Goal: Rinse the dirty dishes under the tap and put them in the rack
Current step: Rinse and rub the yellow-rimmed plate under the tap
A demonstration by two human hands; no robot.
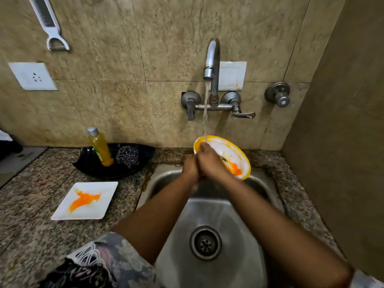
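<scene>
Wall [124, 59]: beige stone-look tiles, mottled, rising behind the sink.

Bench [31, 229]: speckled granite, polished, surrounding the sink on its left, back and right.

Sink [218, 215]: stainless steel, rounded basin, brushed finish, circular drain [205, 243] at its bottom.

Tap [212, 65]: metal, curved spout, wall-mounted above the sink, two lever handles at its base. Water runs in a thin stream onto the plate.

Tray [128, 171]: black, glossy, oval with a notched edge, on the bench left of the sink at the back. It carries a soap bottle [100, 148], clear plastic with yellow liquid and a silver cap, label unreadable, and a steel-wool scrubber [127, 156].

Square dish [85, 201]: white, flat, orange smear across it, on the bench left of the sink.

Plate [228, 154]: round, white inside with a yellow rim, orange residue and green flecks; held tilted above the sink's back edge, under the stream.

Left hand [190, 168]: beside the plate's lower left edge; grip hidden, cannot tell. Right hand [209, 161]: laid over the plate's face, fingertips in the water; whether the fingers curl round the rim is not discernible.

Peeler [49, 23]: white, hanging on the wall far left of the sink.
</scene>
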